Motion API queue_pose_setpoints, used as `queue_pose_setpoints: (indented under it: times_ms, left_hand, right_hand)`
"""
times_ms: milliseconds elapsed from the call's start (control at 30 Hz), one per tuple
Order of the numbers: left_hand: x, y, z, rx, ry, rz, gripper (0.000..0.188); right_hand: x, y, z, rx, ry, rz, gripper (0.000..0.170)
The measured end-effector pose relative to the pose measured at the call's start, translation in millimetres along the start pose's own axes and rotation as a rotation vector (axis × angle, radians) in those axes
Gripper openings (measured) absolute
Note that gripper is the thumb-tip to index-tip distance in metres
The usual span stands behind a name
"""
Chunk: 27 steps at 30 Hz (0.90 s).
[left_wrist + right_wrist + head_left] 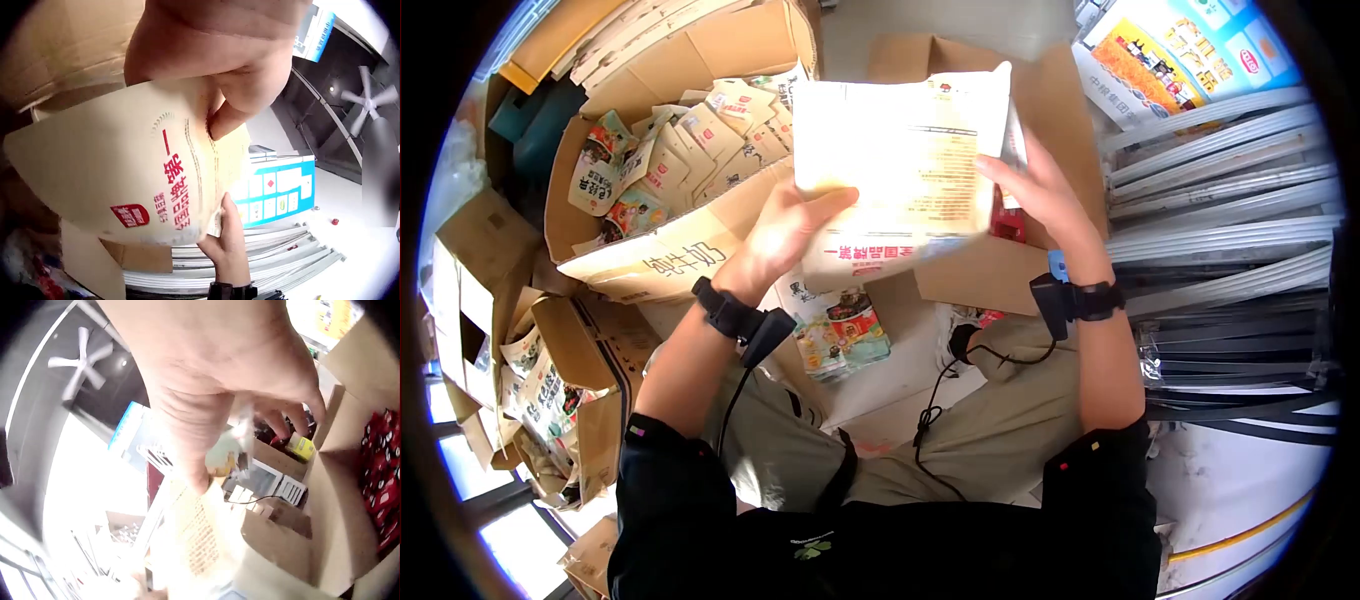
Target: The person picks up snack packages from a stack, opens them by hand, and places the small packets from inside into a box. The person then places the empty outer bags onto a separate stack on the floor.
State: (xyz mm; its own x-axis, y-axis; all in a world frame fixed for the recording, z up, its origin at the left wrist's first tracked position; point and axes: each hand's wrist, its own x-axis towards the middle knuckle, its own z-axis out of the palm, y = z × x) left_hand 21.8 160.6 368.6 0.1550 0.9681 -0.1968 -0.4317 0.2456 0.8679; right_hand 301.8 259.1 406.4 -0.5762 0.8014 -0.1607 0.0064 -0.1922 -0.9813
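Observation:
A cream food pouch (890,165) with printed text is held up in front of me, over the boxes. My left hand (783,232) grips its lower left side, the thumb on the face towards me and the fingers hidden behind. At the right edge, my right hand (1048,198) pinches it, thumb in front and fingers on the far side. Red lettering runs along the pouch's lower part (134,178) in the left wrist view. In the right wrist view, the right thumb (199,478) lies against the pouch's edge.
A cardboard box (700,250) full of similar pouches stands at the left. Behind the held pouch is another open box (1060,110); red packets (381,475) fill a box in the right wrist view. Another colourful pouch (845,335) lies below. Bundled white strips (1220,190) lie at right.

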Motion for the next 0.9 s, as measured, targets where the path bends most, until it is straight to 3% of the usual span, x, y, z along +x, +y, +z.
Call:
queue_pose_setpoints:
  times_ms: [67,100,133,200,267,333,400,467,500,567,600,633,667,700,733,800,900]
  left_hand:
    - [-15.8,3.2,-10.3,0.312,0.075,0.165,0.028]
    - [-21.5,4.2,-12.3,0.318,0.075,0.167,0.028]
    - [-27.2,5.1,-14.5,0.323,0.092,0.161,0.027]
    - [-37.7,6.4,-19.6,0.33,0.131,0.153,0.024]
    - [-45.5,8.9,-26.0,0.309,0.119,0.134,0.026]
    - [-52.4,11.1,-31.6,0.439,0.095,0.14,0.027]
    - [-54.6,11.5,-40.5,0.391,0.092,0.109,0.033]
    - [-58.0,16.8,-45.1,0.506,0.149,0.159,0.053]
    - [-59.9,16.7,-47.8,0.508,0.158,0.165,0.053]
    - [-63.8,11.2,-51.9,0.765,0.379,0.364,0.063]
    - [-66.1,9.4,-53.9,0.892,0.492,0.461,0.069]
    - [-69.0,13.4,-52.0,1.017,0.45,0.584,0.067]
    - [-76.4,20.2,-47.8,1.13,0.339,0.504,0.067]
    - [-83.3,23.6,-39.0,1.069,0.255,0.464,0.068]
    - [-88.9,22.2,-30.8,1.006,0.169,0.423,0.069]
    - [-94.5,13.1,-19.0,0.865,0.085,0.554,0.072]
    - [-99.7,8.0,-15.6,0.846,-0.018,0.487,0.082]
  right_hand:
    - [20.0,23.1,-6.9,-0.857,0.468,-0.539,0.064]
    - [21.8,20.6,0.4,-0.887,0.56,-0.609,0.064]
    - [22.5,17.3,5.7,-0.882,0.562,-0.614,0.064]
    - [22.9,7.3,17.1,-0.477,0.298,-0.506,0.048]
    - [6.3,-13.4,44.4,-0.236,0.149,-0.261,0.024]
    - [4.1,-15.2,61.2,-0.353,0.092,-0.322,0.022]
    - [-0.4,-24.6,75.3,-0.345,0.068,-0.272,0.02]
    - [0.7,-25.3,89.0,-0.302,0.133,-0.335,0.015]
    - [4.6,-22.4,92.4,-0.302,0.124,-0.341,0.015]
    - [11.6,-12.9,98.9,-0.573,0.418,-0.514,0.012]
    - [9.6,-14.5,109.8,-0.571,0.407,-0.516,0.012]
    - [4.0,-17.3,126.2,-0.528,0.425,-0.551,0.013]
    - [0.7,-18.1,139.1,-0.485,0.442,-0.586,0.015]
    - [5.3,-6.2,143.6,-0.572,0.428,-0.73,0.016]
    - [0.7,-3.7,155.0,-0.607,0.393,-0.723,0.019]
    - [-1.9,7.5,168.5,-0.771,0.284,-0.857,0.019]
    - [-9.1,14.7,187.0,-0.773,0.088,-0.808,0.013]
